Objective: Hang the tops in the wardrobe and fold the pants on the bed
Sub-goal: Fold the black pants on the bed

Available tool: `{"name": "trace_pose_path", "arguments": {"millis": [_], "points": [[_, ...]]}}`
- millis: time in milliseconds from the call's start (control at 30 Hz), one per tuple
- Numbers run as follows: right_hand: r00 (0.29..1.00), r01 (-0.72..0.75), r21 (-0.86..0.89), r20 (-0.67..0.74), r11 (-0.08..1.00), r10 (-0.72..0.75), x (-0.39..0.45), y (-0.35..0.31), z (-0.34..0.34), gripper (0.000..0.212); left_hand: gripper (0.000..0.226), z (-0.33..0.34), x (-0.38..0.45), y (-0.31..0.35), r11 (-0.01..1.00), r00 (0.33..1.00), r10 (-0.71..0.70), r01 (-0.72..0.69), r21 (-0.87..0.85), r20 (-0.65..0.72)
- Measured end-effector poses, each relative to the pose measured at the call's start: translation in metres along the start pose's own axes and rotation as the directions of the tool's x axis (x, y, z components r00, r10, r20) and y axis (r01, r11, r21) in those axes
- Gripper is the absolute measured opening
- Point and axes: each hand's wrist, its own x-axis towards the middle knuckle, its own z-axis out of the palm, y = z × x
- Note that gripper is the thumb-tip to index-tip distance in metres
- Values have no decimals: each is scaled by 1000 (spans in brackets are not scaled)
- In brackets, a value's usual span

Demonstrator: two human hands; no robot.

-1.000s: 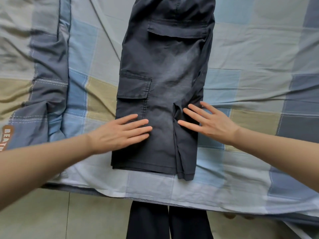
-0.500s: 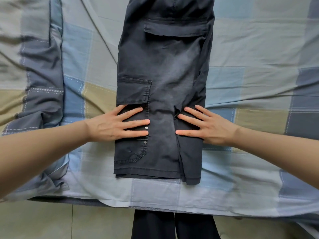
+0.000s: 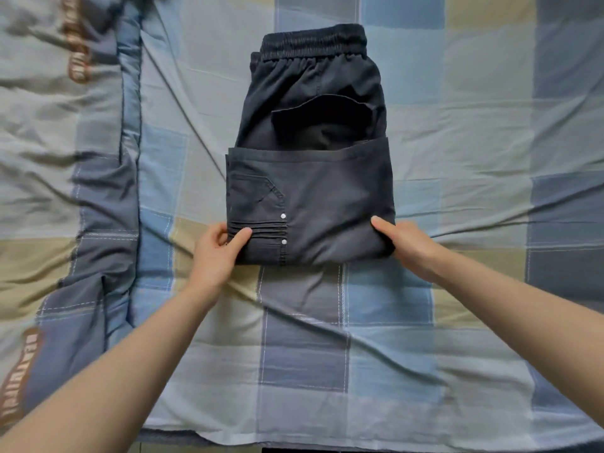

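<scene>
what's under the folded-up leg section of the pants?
The upper part of the dark pants runs under the folded leg section, waistband showing beyond it. Beneath lies the checked bed sheet. Layers inside the fold are hidden.

Between the left hand (image 3: 218,248) and right hand (image 3: 400,244), the pants (image 3: 313,204) are matt, dark woven cloth with 2 shiny metal snaps (image 3: 283,216). The bed sheet (image 3: 327,354) under them is soft, creased checked cotton.

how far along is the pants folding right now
Done: the dark pants lie on the bed, legs folded up over the seat, waistband still uncovered. In hand: the left hand and right hand grip the near fold's corners. Left: probably one more fold. No tops or wardrobe in view.
</scene>
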Motion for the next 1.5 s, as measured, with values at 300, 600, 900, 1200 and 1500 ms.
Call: {"name": "trace_pose_path", "arguments": {"millis": [300, 600, 900, 1200, 1500], "points": [[995, 48, -171, 95, 984, -32, -33, 33, -16, 47, 19, -4, -35, -39, 999, 997, -36, 38, 25, -62], [467, 374, -858, 502, -352, -728, -33, 3, -57, 58, 61, -55, 4, -21, -140, 457, 702, -663, 735, 546], [441, 273, -338, 876, -901, -195, 22, -21, -51, 86, 67, -34, 81, 14, -733, 85, 140, -660, 162, 986], [410, 312, -395, 876, -864, -253, 55, -18, -45, 77, 70, -24, 106, 9, -694, 62, 145, -705, 146, 988], [405, 379, -422, 876, -823, -263, 40, 6, -54, 71, 60, -26, 68, 5, -575, 79, 178, -801, 169, 981]]}}
